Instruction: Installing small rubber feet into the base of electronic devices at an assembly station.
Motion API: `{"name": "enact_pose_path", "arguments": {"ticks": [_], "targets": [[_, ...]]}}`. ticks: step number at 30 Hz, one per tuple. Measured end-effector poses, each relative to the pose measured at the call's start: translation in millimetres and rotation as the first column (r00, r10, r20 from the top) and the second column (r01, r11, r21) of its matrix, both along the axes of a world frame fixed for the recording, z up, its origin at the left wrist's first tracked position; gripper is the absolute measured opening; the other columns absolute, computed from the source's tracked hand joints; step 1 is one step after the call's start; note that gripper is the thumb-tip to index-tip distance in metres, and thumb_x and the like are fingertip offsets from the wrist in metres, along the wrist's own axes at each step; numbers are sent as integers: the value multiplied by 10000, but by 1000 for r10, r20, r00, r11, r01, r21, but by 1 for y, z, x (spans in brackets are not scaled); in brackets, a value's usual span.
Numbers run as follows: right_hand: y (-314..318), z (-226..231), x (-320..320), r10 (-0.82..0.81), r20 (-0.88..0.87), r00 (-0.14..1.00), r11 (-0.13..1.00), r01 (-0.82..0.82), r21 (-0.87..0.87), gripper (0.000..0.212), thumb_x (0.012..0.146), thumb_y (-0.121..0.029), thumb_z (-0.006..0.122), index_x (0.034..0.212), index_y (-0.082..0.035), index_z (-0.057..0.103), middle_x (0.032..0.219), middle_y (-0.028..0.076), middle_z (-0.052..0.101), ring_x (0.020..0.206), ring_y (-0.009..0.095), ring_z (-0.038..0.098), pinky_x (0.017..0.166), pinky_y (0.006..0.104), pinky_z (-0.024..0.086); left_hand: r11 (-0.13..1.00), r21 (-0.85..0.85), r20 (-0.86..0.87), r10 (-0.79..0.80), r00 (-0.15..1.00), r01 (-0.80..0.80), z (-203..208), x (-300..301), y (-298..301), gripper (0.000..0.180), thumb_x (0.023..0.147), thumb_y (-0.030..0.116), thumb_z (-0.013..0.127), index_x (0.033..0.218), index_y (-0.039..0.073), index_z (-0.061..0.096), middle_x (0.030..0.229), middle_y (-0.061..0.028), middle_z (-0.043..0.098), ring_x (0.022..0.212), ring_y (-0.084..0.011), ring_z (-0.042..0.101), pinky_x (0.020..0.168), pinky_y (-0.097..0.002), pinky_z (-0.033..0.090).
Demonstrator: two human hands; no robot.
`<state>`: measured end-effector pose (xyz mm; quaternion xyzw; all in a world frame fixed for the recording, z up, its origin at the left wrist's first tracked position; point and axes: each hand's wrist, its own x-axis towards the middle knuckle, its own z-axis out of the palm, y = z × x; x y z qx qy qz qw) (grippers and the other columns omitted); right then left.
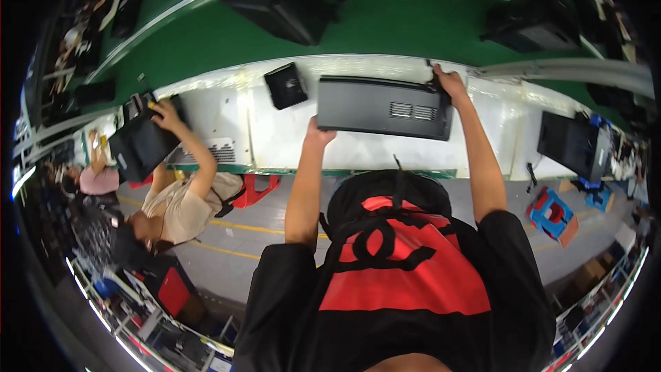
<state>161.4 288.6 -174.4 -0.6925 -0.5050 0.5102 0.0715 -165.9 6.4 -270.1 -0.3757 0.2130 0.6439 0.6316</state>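
Observation:
A long black case (365, 103) with two groups of vent slots lies in front of me over the white bench. At its near left corner, my left hand (318, 136) grips the edge, its fingers partly hidden by the case. My right hand (451, 86) is closed at the far right corner, next to a small dark part that I cannot make out. To the left of the case, apart from it, sits a small black square box (286, 86).
A green conveyor (399, 21) runs behind the white bench (282, 145), carrying a tall black case (279, 0) and another black unit (533, 24). At left, a co-worker (182, 207) handles a dark case (144, 141). Right, a black unit (571, 141) stands near a blue stool (551, 213).

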Motion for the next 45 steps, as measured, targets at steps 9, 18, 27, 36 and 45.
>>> {"name": "enact_pose_path", "arguments": {"ticks": [9,18,27,36,45], "targets": [[-27,27,29,-89,-64,994,984,98,146,549,877,-487,587,1061,31,593,959,88,629,923,163,574,812,301,415,576,-676,-497,-817,292,459,76,-20,-6,266,884,222,529,987,-11,609,819,-109,678,558,-204,622,502,-326,550],[-139,53,116,-355,-239,904,851,418,318,298,909,-240,575,1114,-25,558,1012,96,654,956,168,601,846,293,409,345,-933,-82,-484,-871,-105,24,-102,53,377,794,212,669,1155,172,570,1178,-142,526,1033,-429,550,815,-497,520],[-261,62,215,-634,-131,762,720,644,259,297,889,-208,576,1126,-33,538,948,75,655,906,169,616,809,285,420,631,-776,-259,-298,-919,14,-1,-124,49,309,737,76,689,1037,37,628,1007,-246,599,913,-420,593,796,-463,509],[-292,63,207,-630,-53,775,755,627,192,316,873,-205,575,1129,-25,532,979,88,648,919,181,616,815,297,429,669,-735,-348,-512,-785,-111,-8,-140,44,158,724,93,714,855,4,719,801,-190,693,780,-317,689,763,-368,534],[-279,67,201,-591,-52,805,786,589,189,322,889,-214,560,1144,-21,522,984,97,645,919,184,615,841,304,430,649,-758,-338,-473,-813,-62,5,-143,54,222,701,22,588,878,6,720,799,-189,696,781,-313,692,766,-372,539]]}}
